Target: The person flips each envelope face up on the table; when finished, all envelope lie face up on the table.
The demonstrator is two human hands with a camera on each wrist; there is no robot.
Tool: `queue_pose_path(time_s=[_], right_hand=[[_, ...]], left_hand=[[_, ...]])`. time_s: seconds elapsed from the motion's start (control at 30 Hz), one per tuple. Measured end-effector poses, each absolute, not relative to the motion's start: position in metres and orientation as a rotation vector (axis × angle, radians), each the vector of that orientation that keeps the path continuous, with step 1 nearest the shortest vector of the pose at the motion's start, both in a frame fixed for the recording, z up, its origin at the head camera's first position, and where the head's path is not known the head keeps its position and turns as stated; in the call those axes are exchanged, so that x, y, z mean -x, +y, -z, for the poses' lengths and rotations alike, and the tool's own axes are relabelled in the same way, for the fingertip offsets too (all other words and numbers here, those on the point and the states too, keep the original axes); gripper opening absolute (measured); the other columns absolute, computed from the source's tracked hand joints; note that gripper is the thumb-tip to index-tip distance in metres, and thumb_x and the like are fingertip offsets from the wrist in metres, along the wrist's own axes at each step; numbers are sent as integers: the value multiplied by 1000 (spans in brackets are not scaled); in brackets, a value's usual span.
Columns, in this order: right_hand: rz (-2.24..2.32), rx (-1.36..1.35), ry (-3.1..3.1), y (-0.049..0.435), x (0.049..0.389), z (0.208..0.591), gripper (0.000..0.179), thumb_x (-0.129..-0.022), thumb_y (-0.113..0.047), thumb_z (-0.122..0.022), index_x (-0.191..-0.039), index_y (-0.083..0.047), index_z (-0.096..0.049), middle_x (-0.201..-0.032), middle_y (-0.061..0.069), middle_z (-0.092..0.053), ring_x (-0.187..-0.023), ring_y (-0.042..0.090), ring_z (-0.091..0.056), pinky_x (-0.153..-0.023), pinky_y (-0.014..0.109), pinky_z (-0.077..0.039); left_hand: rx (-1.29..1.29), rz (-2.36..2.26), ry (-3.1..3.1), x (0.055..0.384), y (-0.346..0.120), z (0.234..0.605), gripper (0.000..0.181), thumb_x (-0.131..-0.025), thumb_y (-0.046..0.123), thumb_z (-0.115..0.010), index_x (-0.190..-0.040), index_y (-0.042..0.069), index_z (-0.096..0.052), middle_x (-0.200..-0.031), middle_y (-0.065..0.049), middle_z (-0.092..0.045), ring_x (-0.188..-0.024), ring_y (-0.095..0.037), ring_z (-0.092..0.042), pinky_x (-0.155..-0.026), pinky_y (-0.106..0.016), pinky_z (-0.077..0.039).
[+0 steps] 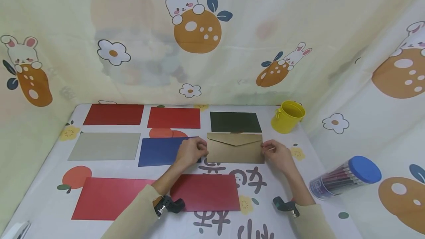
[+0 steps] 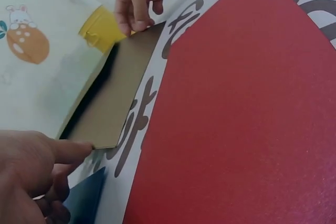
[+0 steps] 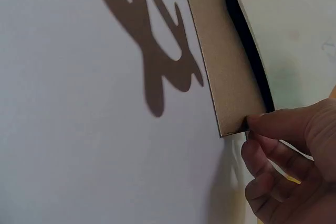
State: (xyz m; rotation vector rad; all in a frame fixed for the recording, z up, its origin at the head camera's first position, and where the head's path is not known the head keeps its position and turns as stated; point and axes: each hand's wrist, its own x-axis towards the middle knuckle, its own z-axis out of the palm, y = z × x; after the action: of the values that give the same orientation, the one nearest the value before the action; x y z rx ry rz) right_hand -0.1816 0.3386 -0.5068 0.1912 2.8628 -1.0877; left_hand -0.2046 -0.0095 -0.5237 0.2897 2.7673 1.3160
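A tan envelope (image 1: 235, 152), its pointed flap facing up, lies between my two hands over the right half of the table. At its left edge, my left hand (image 1: 192, 149) pinches it between thumb and fingers, partly covering a blue envelope-sized sheet (image 1: 159, 151). My right hand (image 1: 277, 154) pinches the opposite short edge; in the right wrist view its thumb (image 3: 281, 125) presses on the tan envelope's (image 3: 223, 72) end. Just behind the tan envelope is a dark green sheet (image 1: 235, 121).
Dark red (image 1: 113, 114), bright red (image 1: 173, 117) and grey (image 1: 104, 146) sheets lie at the back and left. Two larger red sheets (image 1: 103, 198) lie in front, under my left forearm. A yellow bucket (image 1: 282, 123) and a blue-lidded tub of pens (image 1: 345, 178) stand on the right.
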Motion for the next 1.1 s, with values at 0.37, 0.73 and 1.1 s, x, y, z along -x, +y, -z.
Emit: queue_pose_path(time_s=[0.37,0.73,1.1], right_hand=[[926,-120,2877,335,179,512,36,-93,-8,-68,-129,-8,-64,-114,12,-68,-95,26,-63,-80,38,-52],[977,-148,2912,334,184,506,29,-99,-11,-59,-126,-7,-65,-112,15,-68,-97,30,-64,-82,41,-55],[1121,-140,2924,338,240,501,37,-101,-20,-58,-134,-4,-59,-124,20,-65,-107,37,-64,-90,48,-54]], left_hand=[[-330,-1235,2770,200,-10,525,31,-78,15,-86,-108,10,-77,-82,7,-74,-83,-13,-69,-69,-30,-52],[-350,-1437,2699,209,-17,521,28,-84,13,-81,-111,9,-76,-87,3,-76,-75,-11,-67,-62,-26,-48],[-277,-1654,2464,261,-3,518,47,-88,17,-78,-130,0,-64,-120,-13,-72,-111,-25,-69,-90,-36,-57]])
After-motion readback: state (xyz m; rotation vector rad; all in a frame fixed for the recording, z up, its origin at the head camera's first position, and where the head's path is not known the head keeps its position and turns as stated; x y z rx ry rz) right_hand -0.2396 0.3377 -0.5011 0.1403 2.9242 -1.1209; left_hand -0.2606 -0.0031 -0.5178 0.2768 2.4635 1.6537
